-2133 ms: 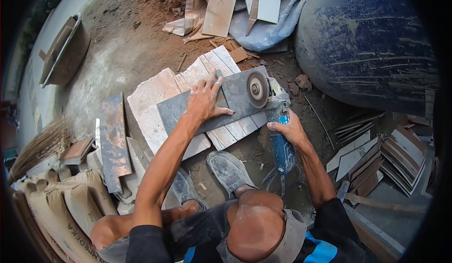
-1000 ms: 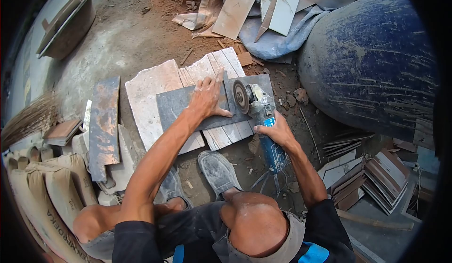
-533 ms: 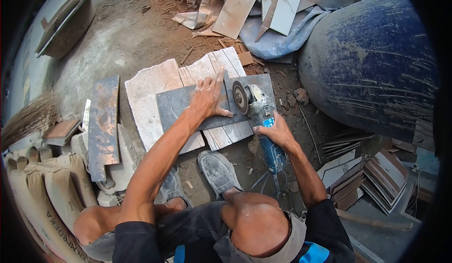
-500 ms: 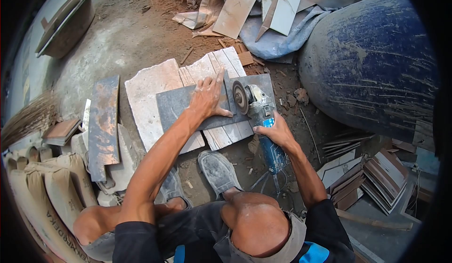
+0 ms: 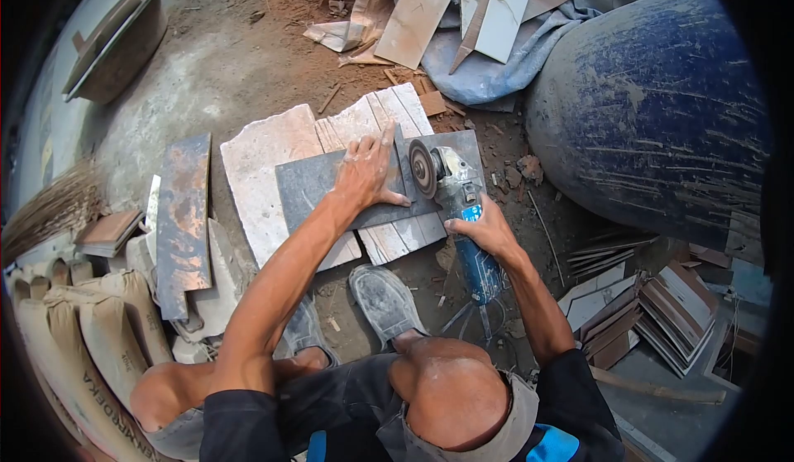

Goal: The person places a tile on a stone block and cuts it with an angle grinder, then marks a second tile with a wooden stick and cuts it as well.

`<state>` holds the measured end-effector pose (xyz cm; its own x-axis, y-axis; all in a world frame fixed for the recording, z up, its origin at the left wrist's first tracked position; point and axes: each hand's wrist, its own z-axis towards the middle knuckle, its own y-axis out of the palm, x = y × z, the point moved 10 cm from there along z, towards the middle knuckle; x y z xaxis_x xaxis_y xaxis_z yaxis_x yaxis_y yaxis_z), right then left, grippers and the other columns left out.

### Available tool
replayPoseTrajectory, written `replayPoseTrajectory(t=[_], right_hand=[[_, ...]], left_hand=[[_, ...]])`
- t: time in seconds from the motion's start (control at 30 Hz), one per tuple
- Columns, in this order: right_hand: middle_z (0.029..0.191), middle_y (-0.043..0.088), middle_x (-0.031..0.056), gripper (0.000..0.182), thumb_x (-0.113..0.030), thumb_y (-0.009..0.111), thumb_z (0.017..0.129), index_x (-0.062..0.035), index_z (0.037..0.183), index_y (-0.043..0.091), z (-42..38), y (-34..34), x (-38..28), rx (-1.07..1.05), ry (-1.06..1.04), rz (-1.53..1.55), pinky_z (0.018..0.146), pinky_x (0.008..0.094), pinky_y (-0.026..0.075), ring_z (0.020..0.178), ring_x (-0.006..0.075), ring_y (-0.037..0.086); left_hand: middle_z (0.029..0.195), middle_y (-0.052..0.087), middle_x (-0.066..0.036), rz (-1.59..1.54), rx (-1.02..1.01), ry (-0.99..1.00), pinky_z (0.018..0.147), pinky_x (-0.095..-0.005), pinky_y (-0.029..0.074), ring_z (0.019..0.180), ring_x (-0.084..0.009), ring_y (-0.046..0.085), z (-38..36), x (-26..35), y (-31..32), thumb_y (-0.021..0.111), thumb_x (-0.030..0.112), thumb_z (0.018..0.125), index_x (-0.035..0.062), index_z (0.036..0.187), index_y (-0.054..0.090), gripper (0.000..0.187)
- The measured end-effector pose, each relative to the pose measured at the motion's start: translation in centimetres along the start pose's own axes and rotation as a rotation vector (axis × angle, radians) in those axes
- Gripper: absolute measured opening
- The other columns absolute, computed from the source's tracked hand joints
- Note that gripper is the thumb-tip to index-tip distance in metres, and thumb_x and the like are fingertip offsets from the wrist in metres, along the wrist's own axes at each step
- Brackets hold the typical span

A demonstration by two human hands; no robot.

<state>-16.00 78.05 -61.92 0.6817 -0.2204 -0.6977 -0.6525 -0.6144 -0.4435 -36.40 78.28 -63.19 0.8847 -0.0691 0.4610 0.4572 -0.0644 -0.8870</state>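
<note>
A dark grey tile [image 5: 310,182] lies across pale, scored slabs [image 5: 269,152]. My left hand [image 5: 364,168] presses down on it with thumb and fingers spread, the index finger stretched along a narrow grey strip [image 5: 403,152] that crosses the tile. Wrapped in my right hand [image 5: 488,230] is the body of a blue angle grinder [image 5: 477,268]. Its round cutting disc [image 5: 423,169] stands on edge right beside the strip, over the tile's right part. The disc's lower edge is close over the tile surface.
A large blue drum [image 5: 653,119] lies at the right. Stacked tile pieces [image 5: 674,317] sit below it. Cut tiles [image 5: 422,11] rest on a blue sheet at the top. Left are a stained tile [image 5: 184,222], filled sacks [image 5: 74,363], a broom [image 5: 54,205] and a basin [image 5: 124,57].
Almost nothing differs. Both hands, the grinder and the tile keep their places, with only a very slight shift of the view.
</note>
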Motion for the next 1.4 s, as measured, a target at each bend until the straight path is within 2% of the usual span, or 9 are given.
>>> replayPoseTrajectory(t=[0.07,0.4,0.73,0.83,0.9,1.13,1.2,1.3,1.4], right_hand=[[0.100,0.059,0.0158,0.066,-0.026,0.077,0.064,0.0055,0.115,0.048,0.3,-0.1,0.1,0.009,-0.003,0.004,0.079,0.0324,0.047,0.090,0.0211,0.058],[0.100,0.059,0.0205,0.067,-0.025,0.076,0.064,0.0100,0.113,0.047,1.4,-0.2,-2.2,0.005,0.051,0.014,0.076,0.0340,0.049,0.087,0.0250,0.061],[0.097,0.060,0.0142,0.064,-0.026,0.075,0.064,0.0054,0.114,0.049,2.8,-0.2,-3.7,0.031,-0.031,0.069,0.076,0.0325,0.047,0.087,0.0202,0.058],[0.098,0.061,0.0142,0.062,-0.024,0.075,0.064,0.0053,0.113,0.051,3.2,0.0,-3.6,0.016,-0.031,0.095,0.078,0.0327,0.047,0.088,0.0208,0.059],[0.099,0.061,0.0145,0.060,-0.022,0.075,0.063,0.0052,0.112,0.053,3.3,0.0,-3.8,0.014,-0.045,0.121,0.080,0.0329,0.046,0.089,0.0214,0.059],[0.094,0.060,0.0118,0.059,-0.023,0.075,0.065,0.0042,0.111,0.051,2.8,-0.8,-3.2,0.080,-0.036,0.137,0.075,0.0308,0.047,0.083,0.0189,0.058],[0.090,0.059,0.0091,0.057,-0.024,0.074,0.065,0.0030,0.110,0.052,1.9,-1.8,-3.1,0.117,-0.059,0.173,0.071,0.0296,0.047,0.079,0.0160,0.057],[0.091,0.060,0.0115,0.055,-0.022,0.075,0.066,0.0038,0.108,0.052,-0.1,-3.2,-2.4,0.121,0.013,0.232,0.070,0.0297,0.048,0.079,0.0167,0.059],[0.085,0.060,0.0083,0.052,-0.021,0.075,0.066,0.0032,0.106,0.052,-1.7,-4.4,-1.8,0.164,-0.035,0.284,0.067,0.0281,0.048,0.073,0.0147,0.059]], left_hand=[[0.108,0.055,-0.020,-0.001,0.010,0.005,0.094,-0.0419,0.036,0.107,-0.0323,0.049,0.0,0.0,0.0,0.083,0.059,0.037,-0.0009,0.144,0.010,0.143],[0.108,0.055,-0.020,-0.007,0.006,0.007,0.095,-0.0423,0.036,0.107,-0.0323,0.049,-0.1,0.1,-0.1,0.083,0.060,0.037,-0.0013,0.144,0.010,0.143],[0.112,0.054,-0.021,-0.002,0.030,0.028,0.097,-0.0425,0.035,0.107,-0.0330,0.049,-0.2,0.1,-0.1,0.082,0.062,0.039,-0.0027,0.144,0.009,0.143],[0.109,0.054,-0.019,0.057,0.049,0.031,0.093,-0.0394,0.037,0.104,-0.0302,0.049,-0.2,0.3,-0.3,0.081,0.063,0.038,-0.0089,0.141,0.014,0.142],[0.112,0.053,-0.022,0.034,-0.029,-0.032,0.097,-0.0429,0.035,0.109,-0.0330,0.048,-0.1,-0.4,0.5,0.080,0.064,0.040,-0.0031,0.144,0.009,0.142],[0.119,0.049,-0.023,0.016,-0.043,-0.001,0.099,-0.0438,0.034,0.111,-0.0337,0.047,-0.1,0.0,0.0,0.081,0.063,0.041,-0.0032,0.143,0.009,0.142],[0.132,0.038,-0.025,0.023,0.046,0.073,0.100,-0.0477,0.032,0.118,-0.0361,0.044,0.0,0.9,-0.9,0.081,0.062,0.043,-0.0011,0.144,0.008,0.140],[0.141,0.026,-0.026,0.038,-0.049,0.075,0.100,-0.0528,0.031,0.123,-0.0394,0.040,0.5,1.2,-0.3,0.081,0.060,0.045,0.0037,0.145,0.006,0.137],[0.138,0.031,-0.027,0.046,-0.079,0.113,0.099,-0.0550,0.032,0.122,-0.0419,0.039,0.7,1.3,-0.5,0.083,0.057,0.044,0.0088,0.146,0.005,0.137]])
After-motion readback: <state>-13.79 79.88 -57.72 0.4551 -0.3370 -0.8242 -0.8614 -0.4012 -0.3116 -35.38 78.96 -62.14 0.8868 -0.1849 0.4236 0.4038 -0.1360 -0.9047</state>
